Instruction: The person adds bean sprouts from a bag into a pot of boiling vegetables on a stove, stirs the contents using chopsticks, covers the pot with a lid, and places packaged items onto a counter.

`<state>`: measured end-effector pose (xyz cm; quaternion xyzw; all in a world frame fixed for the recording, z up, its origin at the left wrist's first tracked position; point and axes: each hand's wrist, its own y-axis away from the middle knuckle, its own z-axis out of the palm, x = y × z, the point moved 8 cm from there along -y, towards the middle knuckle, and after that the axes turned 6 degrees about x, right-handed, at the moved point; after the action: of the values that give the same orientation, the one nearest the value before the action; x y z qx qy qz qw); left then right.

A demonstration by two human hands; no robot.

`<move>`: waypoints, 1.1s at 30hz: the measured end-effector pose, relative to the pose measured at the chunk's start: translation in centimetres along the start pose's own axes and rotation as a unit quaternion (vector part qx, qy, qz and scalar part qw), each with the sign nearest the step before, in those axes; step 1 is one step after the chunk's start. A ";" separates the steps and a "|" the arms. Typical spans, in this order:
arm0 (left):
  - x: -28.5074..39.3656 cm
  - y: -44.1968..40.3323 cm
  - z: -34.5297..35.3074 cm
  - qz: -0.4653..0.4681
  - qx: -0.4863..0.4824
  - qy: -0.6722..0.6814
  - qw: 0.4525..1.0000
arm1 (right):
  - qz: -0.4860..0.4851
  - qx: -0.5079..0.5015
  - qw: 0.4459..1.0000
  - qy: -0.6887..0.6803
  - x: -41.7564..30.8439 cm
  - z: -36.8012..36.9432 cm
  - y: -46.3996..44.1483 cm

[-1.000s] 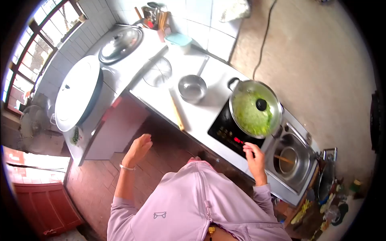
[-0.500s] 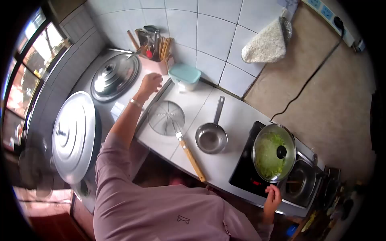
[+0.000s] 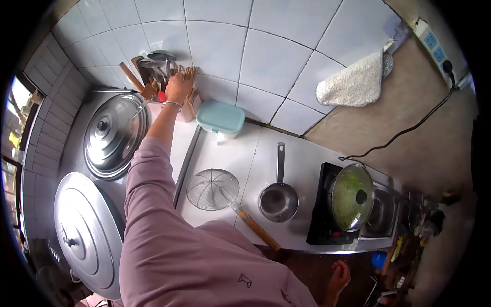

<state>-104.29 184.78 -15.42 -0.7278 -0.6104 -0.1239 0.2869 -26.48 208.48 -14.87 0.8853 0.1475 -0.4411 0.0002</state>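
My left hand (image 3: 179, 88) reaches into the utensil holder (image 3: 185, 110) by the tiled wall. Its fingers are closed at the tops of wooden chopsticks (image 3: 190, 73) and other utensils; exactly what they grip is hard to make out. Low at the right, in front of the counter edge, my right hand (image 3: 339, 278) hangs with curled fingers, and nothing shows in it. A lidded pot (image 3: 353, 197) with green food inside stands on the black induction cooker (image 3: 319, 204). A small saucepan (image 3: 278, 202) and a wire strainer (image 3: 213, 189) with a wooden handle lie on the white counter.
A teal-lidded container (image 3: 221, 117) stands beside the holder. Two large metal lids (image 3: 115, 134) are at the left. Beyond the cooker is a sink (image 3: 381, 215). A cloth (image 3: 353, 82) hangs on the wall, and a black cord runs to a power strip (image 3: 434, 48).
My left hand has moved from over the front of the counter to the utensil holder. My right hand has dropped away from the cooker's front. The view has shifted toward the wall.
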 end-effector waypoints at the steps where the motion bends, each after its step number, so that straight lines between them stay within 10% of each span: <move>1: 0.1 0.1 0.0 -0.013 -0.001 -0.003 1.000 | -0.001 0.002 1.000 0.003 -0.6 0.0 0.2; 14: 5.2 2.4 -4.4 0.219 0.009 -0.073 0.973 | -0.023 -0.001 1.000 0.011 -4.2 -0.9 0.9; 18: 3.4 -0.1 -6.0 0.159 0.125 -0.022 0.979 | -0.024 0.001 1.000 0.013 -3.7 -1.8 0.0; 21: 7.4 2.1 -10.2 0.338 0.174 0.023 0.925 | -0.083 -0.034 0.996 0.022 -2.5 -1.9 -1.8; 22: 10.2 5.0 -11.9 0.295 -0.004 0.275 0.915 | -0.062 -0.040 0.997 0.000 -3.0 -1.7 -2.3; 24: 18.8 16.6 -19.2 0.496 0.167 0.044 0.851 | -0.033 -0.101 0.987 -0.119 -5.6 -0.1 -3.6; 27: 25.8 34.7 -21.8 0.597 0.161 0.132 0.774 | 0.004 -0.306 0.900 -0.312 -6.8 4.5 -4.3; 29: 27.9 43.3 -16.3 0.513 -0.139 -0.014 0.847 | 0.016 -0.435 0.799 -0.414 -9.3 6.2 -3.5; 30: 29.4 49.8 -17.8 0.691 0.051 0.192 0.695 | 0.047 -0.480 0.728 -0.488 -10.2 6.6 -2.9; 33: 33.8 59.1 -13.2 0.645 -0.005 0.262 0.718 | 0.209 -0.497 0.615 -0.576 -9.0 5.7 -3.5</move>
<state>-37.78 199.63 -2.62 -0.8850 0.1073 -0.0978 0.4423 -36.96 208.72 -10.83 0.3213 0.1248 -0.7074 0.6170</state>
